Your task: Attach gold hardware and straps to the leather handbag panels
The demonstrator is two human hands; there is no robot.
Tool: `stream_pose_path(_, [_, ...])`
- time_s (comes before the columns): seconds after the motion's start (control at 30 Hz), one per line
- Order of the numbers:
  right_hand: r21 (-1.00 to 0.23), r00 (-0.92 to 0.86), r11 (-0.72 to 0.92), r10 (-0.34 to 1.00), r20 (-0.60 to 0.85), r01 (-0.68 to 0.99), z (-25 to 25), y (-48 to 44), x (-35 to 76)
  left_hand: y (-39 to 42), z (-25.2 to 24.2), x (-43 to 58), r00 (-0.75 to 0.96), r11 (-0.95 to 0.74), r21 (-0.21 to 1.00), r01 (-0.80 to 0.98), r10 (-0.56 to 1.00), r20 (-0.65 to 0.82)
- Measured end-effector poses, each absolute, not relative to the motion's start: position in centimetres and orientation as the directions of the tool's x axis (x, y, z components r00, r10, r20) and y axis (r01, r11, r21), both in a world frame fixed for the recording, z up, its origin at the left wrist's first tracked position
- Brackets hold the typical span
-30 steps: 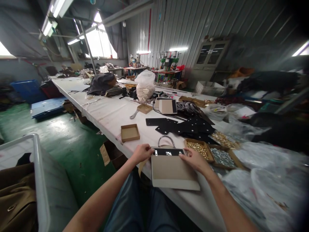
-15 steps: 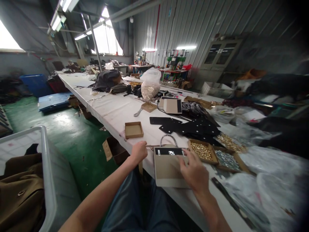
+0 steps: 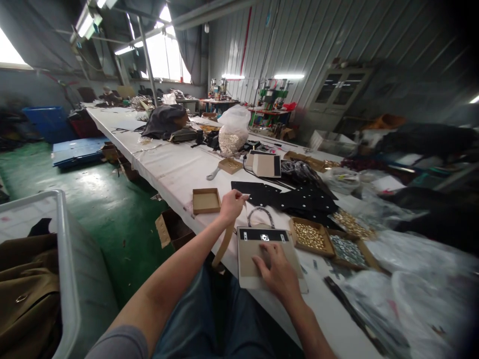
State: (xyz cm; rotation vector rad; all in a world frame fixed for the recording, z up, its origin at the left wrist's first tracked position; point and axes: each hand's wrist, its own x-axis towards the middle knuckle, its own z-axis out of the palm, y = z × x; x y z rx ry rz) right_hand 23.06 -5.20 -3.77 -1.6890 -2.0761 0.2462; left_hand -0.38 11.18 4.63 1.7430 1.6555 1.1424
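Note:
A beige bag (image 3: 250, 249) with a black top strip and a small metal clasp lies at the table's near edge. My right hand (image 3: 275, 271) rests flat on its front panel with the fingers spread. My left hand (image 3: 232, 204) is raised just left of and beyond the bag, fingers pinched together. A tan strap (image 3: 223, 244) hangs from it down past the table edge. A looped handle (image 3: 261, 213) lies just behind the bag.
An empty cardboard box (image 3: 206, 200) sits left of my left hand. Boxes of gold studs (image 3: 309, 235) and silver parts (image 3: 346, 247) stand right of the bag, with black leather pieces (image 3: 299, 199) behind. A white bin (image 3: 63, 259) holding a brown garment stands at left. Plastic bags (image 3: 411, 269) lie at right.
My right hand slid from the bag's top right corner down onto its front panel. My left hand left the top left corner and rose up and away, drawing the tan strap.

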Motion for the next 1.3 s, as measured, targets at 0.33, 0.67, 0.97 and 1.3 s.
stream_pose_path(0.33, [-0.435,-0.122,0.181,0.980,0.161,0.882,-2.4,-4.7,23.1,4.8,0.2,-7.1,-0.070,0.108,0.724,0.681,0.994,-0.082])
stream_pose_path(0.67, [-0.867,-0.177,0.147,0.982,0.069,0.476,-4.7,-8.4,7.2,3.7,2.6,-7.3,0.011,0.072,0.615,0.785,0.991,-0.131])
stream_pose_path(0.97, [-0.983,-0.587,-0.166,0.789,-0.183,0.084,-7.1,-10.5,5.5,6.8,4.0,-9.8,0.073,0.135,0.618,0.774,0.951,-0.299])
stream_pose_path(1.3, [-0.652,-0.259,0.075,0.947,-0.190,0.754,-4.3,-16.2,13.9,-0.1,4.8,-5.7,0.442,-0.501,0.387,0.774,0.865,0.237])
